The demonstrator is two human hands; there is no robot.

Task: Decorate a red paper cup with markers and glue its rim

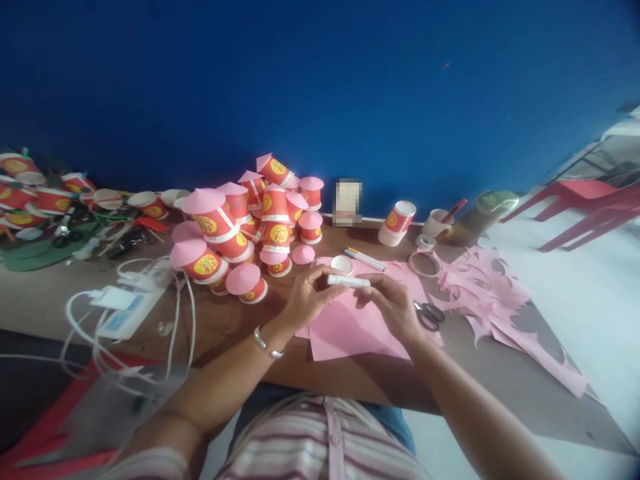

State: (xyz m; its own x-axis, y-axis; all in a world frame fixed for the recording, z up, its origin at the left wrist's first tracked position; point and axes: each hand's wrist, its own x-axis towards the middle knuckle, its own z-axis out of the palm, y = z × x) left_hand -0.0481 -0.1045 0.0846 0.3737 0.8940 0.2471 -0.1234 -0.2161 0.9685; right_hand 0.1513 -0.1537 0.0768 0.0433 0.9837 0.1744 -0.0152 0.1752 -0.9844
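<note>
Between my two hands, level above the pink paper (345,327), is a short white tube (349,281) shaped like a glue stick. My left hand (311,293) pinches its left end. The fingers of my right hand (393,301) grip its right end. Just behind the tube, a white paper cup (341,265) shows its round rim, partly hidden by my fingers. Two slim pens (367,259) lie on the paper past it. Black-handled scissors (429,316) lie right beside my right wrist.
Red paper cups with pink cone tops (210,207) are piled to the left. A white power strip (135,307) with looping cables lies nearer. Pink paper scraps (493,293), a tape roll (424,263) and a tilted bottle (477,217) are on the right. A blue wall (320,87) stands behind.
</note>
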